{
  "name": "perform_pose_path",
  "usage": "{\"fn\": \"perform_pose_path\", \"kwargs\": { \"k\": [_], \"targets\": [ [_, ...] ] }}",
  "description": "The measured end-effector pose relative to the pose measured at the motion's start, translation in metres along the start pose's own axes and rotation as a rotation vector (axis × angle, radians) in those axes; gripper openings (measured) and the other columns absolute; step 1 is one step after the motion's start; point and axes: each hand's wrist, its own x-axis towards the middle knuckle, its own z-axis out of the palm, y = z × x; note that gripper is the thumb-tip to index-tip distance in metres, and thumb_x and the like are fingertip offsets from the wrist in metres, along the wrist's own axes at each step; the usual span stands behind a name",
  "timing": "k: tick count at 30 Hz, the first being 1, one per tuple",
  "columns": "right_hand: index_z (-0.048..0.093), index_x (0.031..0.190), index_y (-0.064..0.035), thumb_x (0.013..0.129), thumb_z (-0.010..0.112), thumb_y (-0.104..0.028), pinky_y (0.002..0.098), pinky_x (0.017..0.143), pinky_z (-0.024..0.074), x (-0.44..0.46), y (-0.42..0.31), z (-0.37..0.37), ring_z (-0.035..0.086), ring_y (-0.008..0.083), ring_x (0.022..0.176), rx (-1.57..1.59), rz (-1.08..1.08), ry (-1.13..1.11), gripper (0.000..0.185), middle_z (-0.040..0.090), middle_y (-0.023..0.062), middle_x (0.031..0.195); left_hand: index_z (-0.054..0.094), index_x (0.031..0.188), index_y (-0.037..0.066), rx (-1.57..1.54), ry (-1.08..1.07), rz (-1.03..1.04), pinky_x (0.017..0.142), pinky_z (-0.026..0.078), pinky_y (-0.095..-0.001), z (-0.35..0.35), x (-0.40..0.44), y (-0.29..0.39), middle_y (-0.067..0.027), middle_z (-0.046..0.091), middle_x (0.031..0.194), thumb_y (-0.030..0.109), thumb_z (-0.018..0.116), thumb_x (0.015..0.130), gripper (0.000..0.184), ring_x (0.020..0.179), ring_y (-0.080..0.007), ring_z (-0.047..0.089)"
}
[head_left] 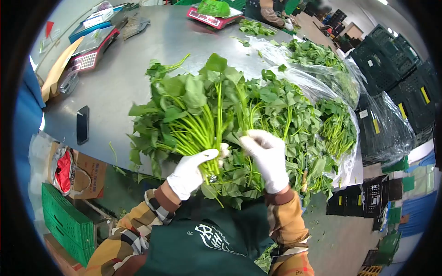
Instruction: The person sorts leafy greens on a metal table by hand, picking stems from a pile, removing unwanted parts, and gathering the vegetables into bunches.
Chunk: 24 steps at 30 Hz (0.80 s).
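Observation:
My left hand [191, 170], in a white glove, is closed round the lower stems of a thick bunch of leafy greens [193, 124]. The leaves fan out away from me, and some cut ends poke out below the fist. My right hand [267, 156], also gloved, is pinched at the lower end of a slightly blurred leafy stem [241, 108] just right of the bunch. Beneath and beyond this hand spreads a big heap of the same greens [294, 115], partly on clear plastic sheeting [317, 83].
A knife with a wooden handle [304, 179] lies among the greens at right. On the metal table [115, 92] are a phone [82, 124], a red scale [92, 53] and another scale [214, 16] bearing a green basket. Dark crates [386, 60] stand right; a person [271, 11] is opposite.

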Motion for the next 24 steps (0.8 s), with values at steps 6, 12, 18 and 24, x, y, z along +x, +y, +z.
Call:
{"fn": "perform_pose_path", "kwargs": {
  "k": [6, 12, 18, 24],
  "targets": [
    [0.067, 0.103, 0.0027, 0.085, 0.07, -0.006, 0.025, 0.069, 0.0496, -0.007, 0.014, 0.036, 0.063, 0.0121, 0.078, -0.186, -0.165, -0.176, 0.021, 0.067, 0.0059, 0.087, 0.056, 0.12, 0.0, 0.044, 0.069, -0.019, 0.08, 0.056, -0.0371, -0.018, -0.007, -0.013, -0.0095, 0.066, 0.101, 0.002, 0.062, 0.087, 0.034, 0.093, -0.0226, 0.066],
    [0.07, 0.092, 0.0018, 0.084, 0.072, -0.012, 0.0231, 0.065, 0.0483, 0.008, 0.015, 0.01, 0.06, 0.0081, 0.071, -0.089, -0.075, -0.051, 0.016, 0.067, 0.0026, 0.079, 0.056, 0.117, -0.002, 0.094, 0.049, 0.009, 0.078, 0.056, -0.037, -0.019, -0.006, -0.004, -0.0117, 0.065, 0.101, 0.0, 0.06, 0.085, 0.032, 0.086, -0.0213, 0.066],
    [0.068, 0.082, -0.0074, 0.082, 0.068, -0.034, 0.0391, 0.073, 0.0505, 0.06, 0.114, -0.11, 0.064, 0.0333, 0.08, -1.154, -0.066, 0.579, 0.027, 0.067, 0.0138, 0.085, 0.058, 0.107, -0.002, -0.093, -0.046, 0.062, 0.086, 0.051, -0.0367, -0.031, 0.0, 0.004, -0.0079, 0.061, 0.091, 0.01, 0.057, 0.089, 0.021, 0.085, -0.0194, 0.06],
    [0.072, 0.096, -0.002, 0.083, 0.072, -0.029, 0.0281, 0.069, 0.0487, 0.063, 0.121, -0.146, 0.062, 0.014, 0.071, -0.351, -0.032, 0.482, 0.03, 0.07, 0.0059, 0.083, 0.058, 0.109, -0.004, -0.097, -0.026, 0.054, 0.086, 0.052, -0.0377, -0.025, -0.003, 0.003, -0.0074, 0.061, 0.099, 0.008, 0.057, 0.089, 0.023, 0.086, -0.0185, 0.06]
  ]
}}
